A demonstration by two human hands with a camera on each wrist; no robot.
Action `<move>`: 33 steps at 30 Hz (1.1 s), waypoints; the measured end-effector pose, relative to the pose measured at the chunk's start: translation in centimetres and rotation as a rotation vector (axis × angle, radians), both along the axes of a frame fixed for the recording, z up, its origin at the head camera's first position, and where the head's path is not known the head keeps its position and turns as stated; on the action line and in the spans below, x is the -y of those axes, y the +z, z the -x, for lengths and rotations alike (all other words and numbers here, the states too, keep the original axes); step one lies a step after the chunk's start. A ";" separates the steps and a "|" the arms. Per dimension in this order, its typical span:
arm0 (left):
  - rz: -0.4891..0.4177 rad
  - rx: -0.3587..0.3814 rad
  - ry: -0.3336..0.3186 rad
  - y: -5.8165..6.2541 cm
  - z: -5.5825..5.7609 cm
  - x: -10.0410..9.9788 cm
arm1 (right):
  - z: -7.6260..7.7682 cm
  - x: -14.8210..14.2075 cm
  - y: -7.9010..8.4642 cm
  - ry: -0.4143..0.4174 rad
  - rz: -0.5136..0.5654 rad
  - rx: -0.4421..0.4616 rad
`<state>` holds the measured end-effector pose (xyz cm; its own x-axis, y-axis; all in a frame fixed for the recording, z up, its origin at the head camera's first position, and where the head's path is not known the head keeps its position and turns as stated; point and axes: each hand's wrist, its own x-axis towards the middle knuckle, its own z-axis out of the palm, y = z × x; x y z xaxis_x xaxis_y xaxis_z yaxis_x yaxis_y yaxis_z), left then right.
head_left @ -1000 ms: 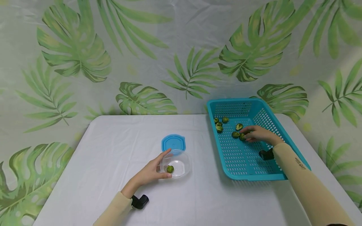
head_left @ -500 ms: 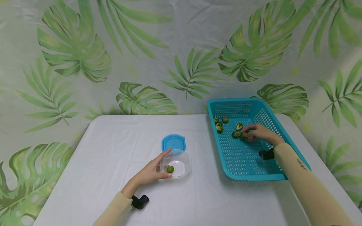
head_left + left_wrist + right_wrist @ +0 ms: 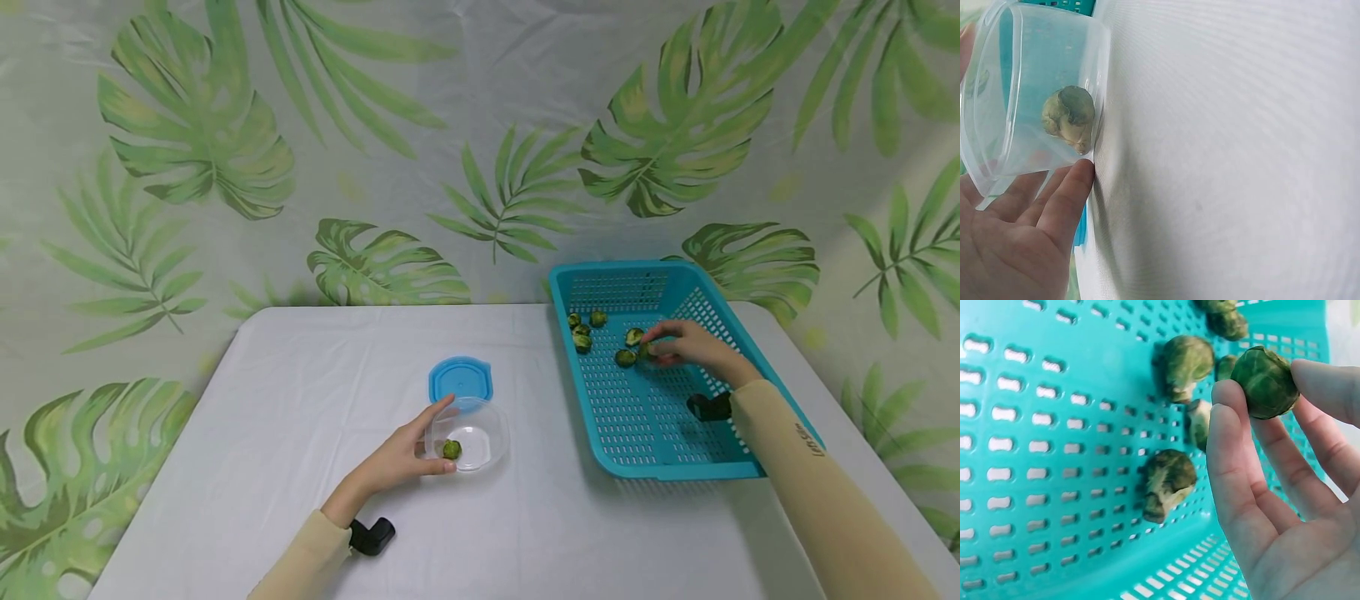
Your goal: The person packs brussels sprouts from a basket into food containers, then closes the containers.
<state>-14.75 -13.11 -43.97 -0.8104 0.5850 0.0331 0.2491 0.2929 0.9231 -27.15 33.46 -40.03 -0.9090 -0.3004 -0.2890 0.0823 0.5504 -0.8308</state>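
Observation:
My left hand (image 3: 401, 457) holds a clear plastic container (image 3: 486, 442) on the table, thumb at the near side and fingers round the far side. One Brussels sprout (image 3: 1069, 119) lies inside it, as the left wrist view shows through the wall. Over at the right, my right hand (image 3: 693, 348) is inside the blue basket (image 3: 600, 442). Between thumb and fingertips it pinches a Brussels sprout (image 3: 1265, 382), held above the basket's floor. Close by lie other sprouts, such as one sprout (image 3: 626, 358) just left of the fingers and another sprout (image 3: 1188, 362).
A blue lid (image 3: 460, 377) lies flat just behind the clear container. Several more sprouts (image 3: 581, 342) cluster along the basket's left wall. White cloth (image 3: 285, 400) covers the table, and a leaf-patterned sheet (image 3: 375, 125) hangs behind it.
My right hand has picked up the sprout from among the others and raised it slightly. The left hand and the container have stayed in place.

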 end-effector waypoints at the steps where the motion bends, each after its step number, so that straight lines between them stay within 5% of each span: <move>1: 0.000 0.002 -0.001 0.1 0.0 0.0 | 0.0 0.0 0.1 0.000 0.001 -0.006; 7: -0.004 0.003 -0.005 -0.2 0.1 0.0 | -0.2 0.2 0.7 0.008 0.031 -0.038; 14: 0.001 -0.013 -0.001 -3.1 1.2 0.5 | -0.7 0.8 1.5 0.025 0.036 -0.059; 21: -0.002 0.001 -0.001 -1.7 0.7 0.1 | -1.2 1.8 2.6 0.080 0.028 -0.113; 24: 0.004 -0.011 0.002 -3.2 1.2 0.4 | -1.6 2.5 3.1 0.105 0.036 -0.133; 33: 0.011 -0.010 -0.003 -3.4 1.4 0.6 | -2.3 4.9 4.2 0.172 0.112 -0.142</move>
